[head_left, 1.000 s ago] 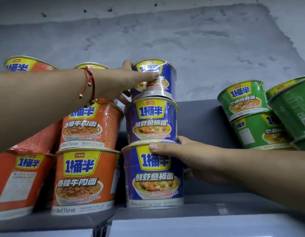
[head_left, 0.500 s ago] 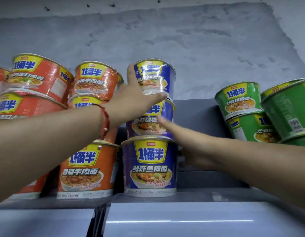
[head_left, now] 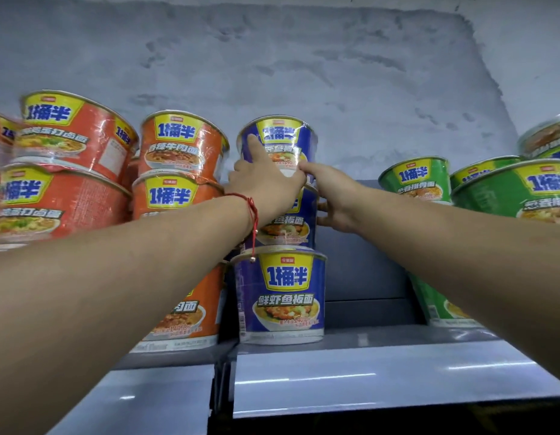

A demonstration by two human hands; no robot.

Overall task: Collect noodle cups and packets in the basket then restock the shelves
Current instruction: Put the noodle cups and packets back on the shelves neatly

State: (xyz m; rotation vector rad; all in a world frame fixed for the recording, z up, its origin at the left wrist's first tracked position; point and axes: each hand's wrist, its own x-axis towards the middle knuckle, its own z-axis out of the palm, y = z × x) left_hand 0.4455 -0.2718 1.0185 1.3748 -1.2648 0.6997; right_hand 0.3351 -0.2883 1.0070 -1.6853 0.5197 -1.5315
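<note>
Three blue noodle cups stand stacked on the grey shelf (head_left: 382,368): the top blue cup (head_left: 289,133), the middle blue cup (head_left: 299,229) and the bottom blue cup (head_left: 285,296). My left hand (head_left: 266,186), with a red string at the wrist, lies flat on the front of the top cup, thumb pointing up its side and fingers across its lower rim. My right hand (head_left: 335,196) reaches in from the right; its forefinger touches the top cup's lower rim and its other fingers rest against the middle cup's right side.
Orange noodle cups (head_left: 181,142) are stacked tightly to the left of the blue stack. Green noodle cups (head_left: 413,178) are stacked at the right, with a gap of bare shelf between them and the blue stack. A rough grey wall (head_left: 303,58) rises behind.
My right hand has climbed from the bottom blue cup to the top cup's lower rim. My left hand has stayed on the top cup. The view has tilted upward.
</note>
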